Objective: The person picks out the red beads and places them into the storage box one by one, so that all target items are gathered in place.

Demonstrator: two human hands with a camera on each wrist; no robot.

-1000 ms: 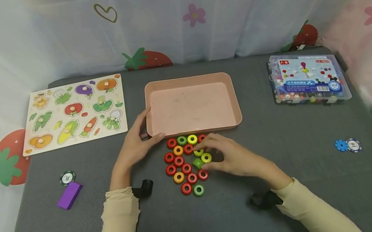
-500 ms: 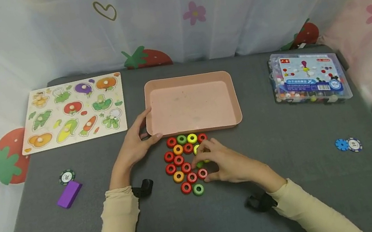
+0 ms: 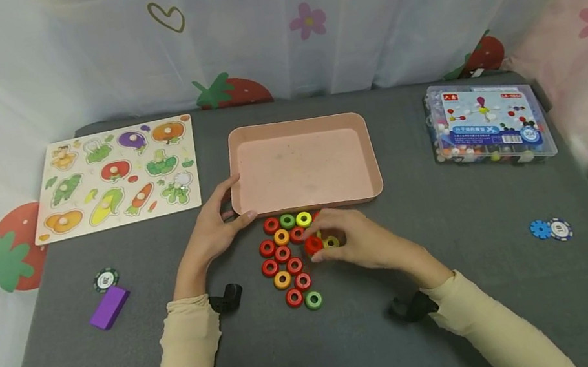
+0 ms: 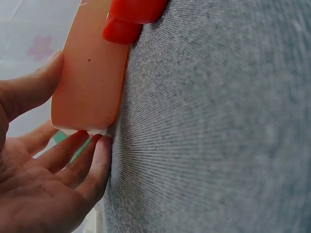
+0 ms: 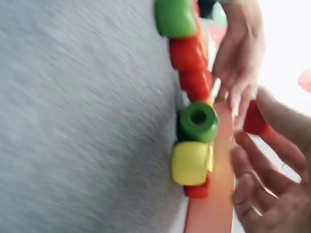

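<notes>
My right hand (image 3: 353,235) pinches a red ring bead (image 3: 313,245) between thumb and fingers, raised over the other beads. In the right wrist view that red bead (image 5: 254,119) shows between the thumb and index finger, with a green bead (image 5: 198,121) and a yellow bead (image 5: 189,163) below. Red, orange, yellow and green ring beads (image 3: 283,254) lie in loose rows in front of a shallow pink tray (image 3: 309,204). My left hand (image 3: 214,227) holds the tray's front left corner, thumb along the front wall and fingers at the left side, as the left wrist view also shows.
A vegetable puzzle board (image 3: 116,182) lies back left, with a poker chip (image 3: 106,279) and a purple block (image 3: 110,308) in front of it. At the back right stands a clear box of molecule-model parts (image 3: 490,122). Two chips (image 3: 559,230) lie at the right.
My right hand came down to a red bead at the right of the rows, took hold of it and lifted it toward the tray. The left hand stays at the tray corner.
</notes>
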